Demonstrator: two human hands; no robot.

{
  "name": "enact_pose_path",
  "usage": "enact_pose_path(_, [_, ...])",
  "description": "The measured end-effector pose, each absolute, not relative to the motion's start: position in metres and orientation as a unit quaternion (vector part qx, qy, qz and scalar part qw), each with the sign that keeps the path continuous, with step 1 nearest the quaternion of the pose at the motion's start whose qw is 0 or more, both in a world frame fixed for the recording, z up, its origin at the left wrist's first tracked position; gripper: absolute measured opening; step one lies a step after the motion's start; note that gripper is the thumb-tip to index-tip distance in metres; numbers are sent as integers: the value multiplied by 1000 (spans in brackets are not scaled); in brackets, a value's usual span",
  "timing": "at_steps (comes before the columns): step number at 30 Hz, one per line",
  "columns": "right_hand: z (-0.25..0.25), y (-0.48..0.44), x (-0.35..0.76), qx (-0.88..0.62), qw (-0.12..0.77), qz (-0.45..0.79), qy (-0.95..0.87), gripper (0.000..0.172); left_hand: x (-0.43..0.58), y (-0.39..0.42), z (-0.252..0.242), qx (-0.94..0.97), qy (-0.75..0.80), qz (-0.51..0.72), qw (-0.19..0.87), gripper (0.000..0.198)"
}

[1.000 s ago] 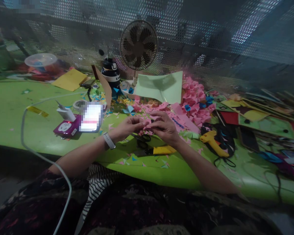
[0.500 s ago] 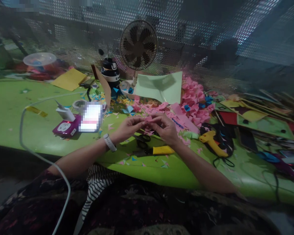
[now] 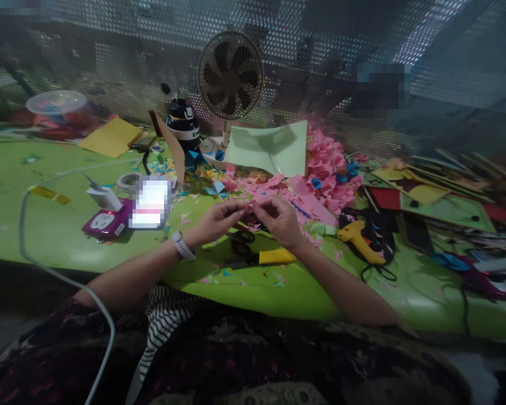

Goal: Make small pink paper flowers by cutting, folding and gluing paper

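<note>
My left hand [image 3: 219,221] and my right hand [image 3: 279,219] meet over the front of the green table, fingertips pinched together. Between them is a small piece of pink paper [image 3: 249,208], mostly covered by the fingers. Just below the hands lie black-handled scissors [image 3: 241,243] and a tool with a yellow handle [image 3: 277,256], its dark end pointing left. Behind the fingers spreads a heap of pink paper pieces [image 3: 274,188], with folded pink paper shapes [image 3: 326,163] piled farther back.
A yellow glue gun [image 3: 362,242] lies to the right. On the left are a lit phone [image 3: 152,203], a purple power socket [image 3: 106,222] and a white cable [image 3: 67,272]. A fan [image 3: 230,76], a dark bottle [image 3: 183,126] and a pale green sheet [image 3: 270,149] stand at the back.
The view has shifted slightly, so the table things sit a little farther left. Both hands stay pinched together; less of the pink paper shows between the fingertips.
</note>
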State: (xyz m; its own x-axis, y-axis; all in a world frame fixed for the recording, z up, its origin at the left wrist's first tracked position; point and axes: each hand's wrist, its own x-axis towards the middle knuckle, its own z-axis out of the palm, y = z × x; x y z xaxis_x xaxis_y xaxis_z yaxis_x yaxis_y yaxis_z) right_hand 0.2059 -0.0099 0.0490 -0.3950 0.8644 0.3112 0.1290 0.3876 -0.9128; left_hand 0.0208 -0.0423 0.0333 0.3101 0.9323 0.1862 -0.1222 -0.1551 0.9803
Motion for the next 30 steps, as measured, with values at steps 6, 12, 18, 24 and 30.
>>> enact_pose_path(6, [49, -9, 207, -347, 426, 408, -729, 31, 19, -45, 38, 603, 330, 465, 557, 31])
enact_pose_path(12, [46, -7, 208, -346, 410, 412, -736, 33, 16, -43, 35, 615, 325, 457, 554, 33])
enact_pose_path(18, [43, -6, 207, -348, 408, 407, -739, 37, 17, -42, 32, 632, 329, 457, 532, 31])
enact_pose_path(24, [43, -7, 206, -350, 409, 417, -732, 38, 18, -42, 32, 623, 335, 464, 533, 32])
enact_pose_path(30, [44, -7, 206, -354, 404, 415, -734, 39, 19, -41, 31, 617, 331, 468, 540, 29])
